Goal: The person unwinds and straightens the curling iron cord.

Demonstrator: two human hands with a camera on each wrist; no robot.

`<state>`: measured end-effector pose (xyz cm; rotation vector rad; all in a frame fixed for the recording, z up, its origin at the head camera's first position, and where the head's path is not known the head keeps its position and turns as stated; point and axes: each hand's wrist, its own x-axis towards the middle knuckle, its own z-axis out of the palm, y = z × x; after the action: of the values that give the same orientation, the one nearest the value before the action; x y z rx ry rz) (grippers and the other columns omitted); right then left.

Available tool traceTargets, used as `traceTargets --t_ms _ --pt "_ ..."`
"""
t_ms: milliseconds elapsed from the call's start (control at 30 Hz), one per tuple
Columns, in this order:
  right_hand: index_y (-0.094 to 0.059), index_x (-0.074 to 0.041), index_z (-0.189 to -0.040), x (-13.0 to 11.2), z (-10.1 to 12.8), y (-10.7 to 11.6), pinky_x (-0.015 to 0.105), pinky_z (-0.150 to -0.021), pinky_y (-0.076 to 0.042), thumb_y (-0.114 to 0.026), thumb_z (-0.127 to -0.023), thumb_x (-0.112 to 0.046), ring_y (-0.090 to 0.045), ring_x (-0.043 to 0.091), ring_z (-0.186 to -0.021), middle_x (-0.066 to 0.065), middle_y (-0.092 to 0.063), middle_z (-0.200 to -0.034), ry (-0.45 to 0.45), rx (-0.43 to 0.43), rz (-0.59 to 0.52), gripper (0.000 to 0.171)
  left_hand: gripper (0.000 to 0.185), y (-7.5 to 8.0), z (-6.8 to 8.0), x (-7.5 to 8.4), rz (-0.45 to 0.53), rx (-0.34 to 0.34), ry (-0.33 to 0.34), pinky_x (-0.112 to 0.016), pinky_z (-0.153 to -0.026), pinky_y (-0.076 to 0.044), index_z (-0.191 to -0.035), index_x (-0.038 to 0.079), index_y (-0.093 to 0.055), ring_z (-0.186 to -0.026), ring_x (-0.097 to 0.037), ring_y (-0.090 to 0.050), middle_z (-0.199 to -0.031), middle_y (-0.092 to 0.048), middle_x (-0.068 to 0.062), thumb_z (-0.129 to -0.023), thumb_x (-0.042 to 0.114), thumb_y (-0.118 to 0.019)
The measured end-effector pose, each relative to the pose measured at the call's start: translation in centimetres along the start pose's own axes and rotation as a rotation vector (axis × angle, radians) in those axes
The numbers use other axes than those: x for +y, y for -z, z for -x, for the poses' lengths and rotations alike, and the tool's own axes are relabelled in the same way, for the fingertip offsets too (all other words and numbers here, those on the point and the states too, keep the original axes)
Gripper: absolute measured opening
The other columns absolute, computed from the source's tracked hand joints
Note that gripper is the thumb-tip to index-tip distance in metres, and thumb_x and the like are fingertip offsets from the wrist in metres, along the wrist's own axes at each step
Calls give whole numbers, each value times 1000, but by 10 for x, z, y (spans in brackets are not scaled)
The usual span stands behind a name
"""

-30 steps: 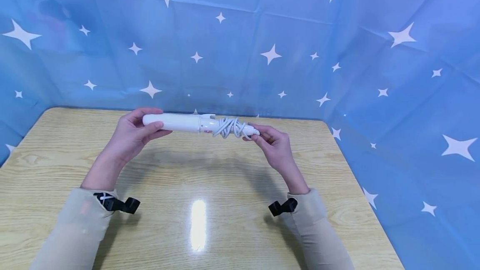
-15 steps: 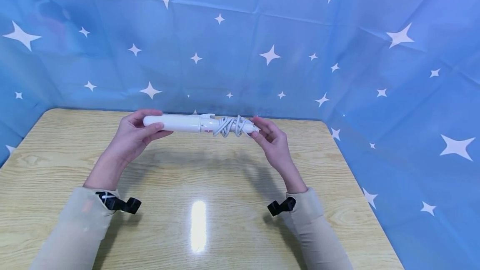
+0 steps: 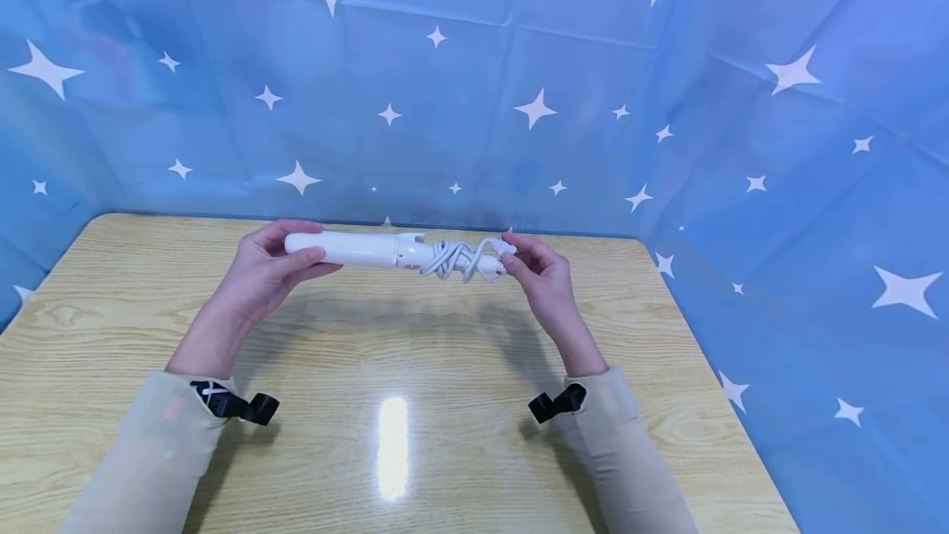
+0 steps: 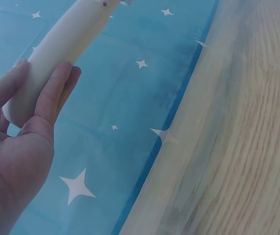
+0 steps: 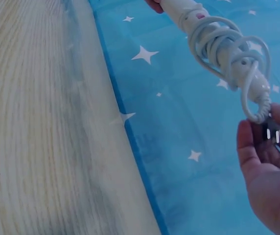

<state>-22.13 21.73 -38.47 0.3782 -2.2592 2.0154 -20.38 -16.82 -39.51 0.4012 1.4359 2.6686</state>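
A white curling iron (image 3: 363, 248) is held level above the far part of the table, its thick barrel to the left. Pale cord (image 3: 448, 260) is wound in loose loops around its handle. My left hand (image 3: 270, 266) grips the barrel's rounded end, thumb in front and fingers behind; the left wrist view shows the same barrel (image 4: 57, 54) between thumb and fingers. At the other end my right hand (image 3: 544, 274) pinches the cord's plug (image 5: 271, 133), whose two prongs show in the right wrist view. A small pinkish button (image 5: 200, 16) sits on the handle.
The wood-grain table (image 3: 334, 402) extends beneath both arms, with a bright light reflection (image 3: 392, 447) on it. Behind and to the right hangs a blue cloth (image 3: 460, 64) with white stars. Black wrist cameras (image 3: 259, 408) sit on the sleeves.
My right fingers have shifted from the handle's tip to the plug, and a cord loop now stands away from the handle there. The iron's right end has dipped slightly. My left hand keeps its grip.
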Motion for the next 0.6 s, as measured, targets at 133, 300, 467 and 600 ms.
traceTargets --t_ms 133,300,467,600 --pt "-64 8 -130 2 1 0 23 -77 -61 -68 -99 -6 -65 13 -86 1 -70 -106 44 26 -10 34 33 3 1 -1 5 -3 -4 -44 -95 -57 -117 0 -74 -119 -33 -52 -131 -43 -16 -95 -19 -59" --pt "-66 11 -123 5 2 5 24 -74 -62 -69 -97 -1 -68 12 -80 -2 -71 -97 93 42 19 28 31 5 2 -1 10 31 -14 -43 -95 -57 -119 -4 -71 -121 -33 -50 -133 -40 -18 -94 -18 -60" --pt "-68 10 -119 8 6 14 24 -72 -62 -72 -96 -2 -65 14 -80 3 -68 -93 47 -18 93 26 31 8 3 1 61 78 -34 -43 -92 -59 -118 -4 -72 -117 -32 -55 -134 -35 -21 -94 -19 -59" --pt "-70 6 -118 11 9 20 21 -70 -59 -74 -94 -5 -62 16 -82 11 -65 -94 11 -59 175 27 32 11 5 2 114 92 -56 -44 -90 -60 -118 -5 -72 -114 -31 -58 -135 -30 -23 -95 -21 -56"
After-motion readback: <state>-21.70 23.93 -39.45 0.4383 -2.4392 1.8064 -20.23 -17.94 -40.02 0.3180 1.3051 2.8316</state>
